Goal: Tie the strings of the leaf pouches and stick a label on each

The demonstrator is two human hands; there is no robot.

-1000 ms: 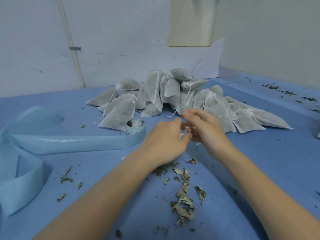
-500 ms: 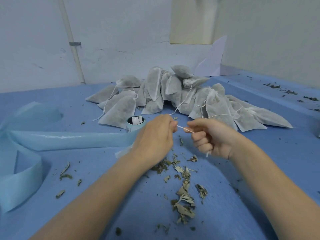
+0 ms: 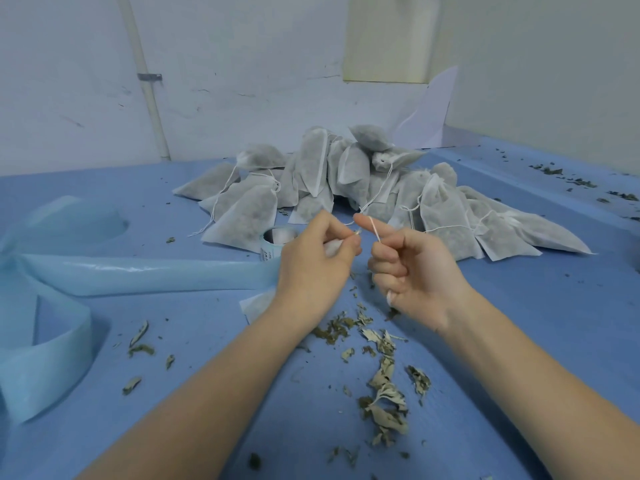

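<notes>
Mid-knot, by the look of it: left hand (image 3: 317,263) curled, thumb and fingertips pinching the string (image 3: 375,230) at the gathered neck of a leaf pouch (image 3: 258,304), probably to keep the mouth bunched shut while the tie is made. Pouch body mostly hidden under the left wrist, only a white corner showing on the near left side, low over the blue counter (image 3: 536,306). Right hand (image 3: 415,271) just right of the left, lower fingers folded in, index finger raised with the string looped over it, likely to hold a loop open for the free end to pass through; a short white tail also peeking out below the folded fingers. Hands held close together, near the middle of the counter, so the short string stays taut. Label roll (image 3: 277,239) standing just left of the left hand, within easy reach for the sticking step, its pale blue backing strip (image 3: 138,275) trailing away to the left. Pile of pouches (image 3: 363,188) heaped at the far side, strings hanging loose on several; whether any carry labels cannot be told. Loose dried leaves (image 3: 384,393) scattered on the near counter, presumably spill from filling.
</notes>
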